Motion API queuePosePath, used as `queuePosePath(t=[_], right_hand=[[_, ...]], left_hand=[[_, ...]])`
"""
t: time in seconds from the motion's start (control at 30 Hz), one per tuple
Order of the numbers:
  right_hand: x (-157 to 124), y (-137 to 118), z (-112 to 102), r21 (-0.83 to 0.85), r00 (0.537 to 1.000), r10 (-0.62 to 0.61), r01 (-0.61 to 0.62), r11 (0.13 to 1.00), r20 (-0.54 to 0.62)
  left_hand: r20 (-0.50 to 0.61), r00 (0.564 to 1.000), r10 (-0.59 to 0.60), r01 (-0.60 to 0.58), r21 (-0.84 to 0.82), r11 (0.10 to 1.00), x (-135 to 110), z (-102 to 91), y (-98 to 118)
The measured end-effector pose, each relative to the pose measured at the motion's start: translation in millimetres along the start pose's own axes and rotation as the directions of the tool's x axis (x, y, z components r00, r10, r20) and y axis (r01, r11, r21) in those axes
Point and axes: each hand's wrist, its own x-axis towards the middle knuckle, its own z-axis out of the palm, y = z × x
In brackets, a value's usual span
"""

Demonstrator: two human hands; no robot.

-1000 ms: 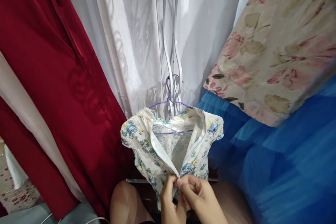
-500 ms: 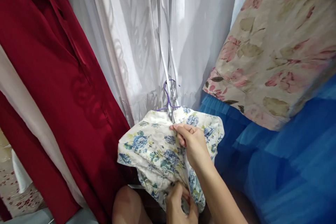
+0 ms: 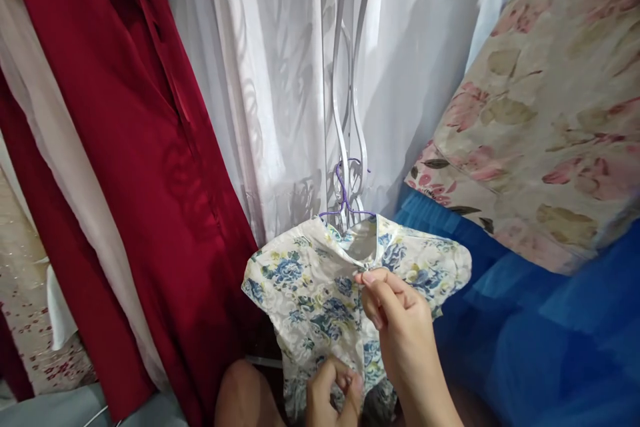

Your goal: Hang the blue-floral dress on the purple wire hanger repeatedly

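A white blouse with blue and green flower print [image 3: 320, 307] hangs from a thin purple hanger [image 3: 344, 197], its neckline uppermost. My right hand [image 3: 400, 313] is closed in a pinch just below the neckline, over the centre opening. Whatever lies between its fingertips is too small to make out. Lower down, my left hand [image 3: 330, 393] has thumb and index finger curled together against the middle of the blouse; its grip on the cloth is partly hidden. At the neck the two edges of the opening meet.
The hanger hooks onto a white metal stand [image 3: 353, 113] before white curtains [image 3: 280, 93]. A red garment [image 3: 135, 167] hangs at left. A pink-flowered cloth [image 3: 540, 140] and blue tulle [image 3: 500, 320] are at right. My bare knee [image 3: 247, 393] shows below.
The view has shifted, so the blouse appears further right. Its front, bunched before, now hangs flatter, and the neckline shows rounded and joined. My left hand sits higher on the cloth.
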Motion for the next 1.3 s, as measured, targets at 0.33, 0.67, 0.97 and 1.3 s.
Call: queuePosePath(t=[0.33, 0.67, 0.97, 1.3], right_hand=[[-14, -6, -7, -0.031, 0.999, 0.026, -0.025, 0.999, 0.029], [1, -1, -20, -0.052, 0.996, 0.002, 0.002, 0.999, 0.085], [16, 7, -13, -0.05, 0.997, -0.028, 0.032, 0.998, 0.068], [0, 48, -17, -0.144, 0.988, 0.11, -0.093, 0.985, 0.113]], left_hand=[[0.148, 0.874, 0.463, -0.462, -0.04, 0.886, 118, -45.3, 145], [0.219, 0.797, 0.563, -0.584, 0.044, 0.81, 122, -29.0, 139], [0.022, 0.828, 0.561, -0.561, 0.066, 0.825, 126, -16.5, 153], [-0.522, 0.781, 0.343, -0.444, -0.078, 0.893, 183, -63.3, 142]])
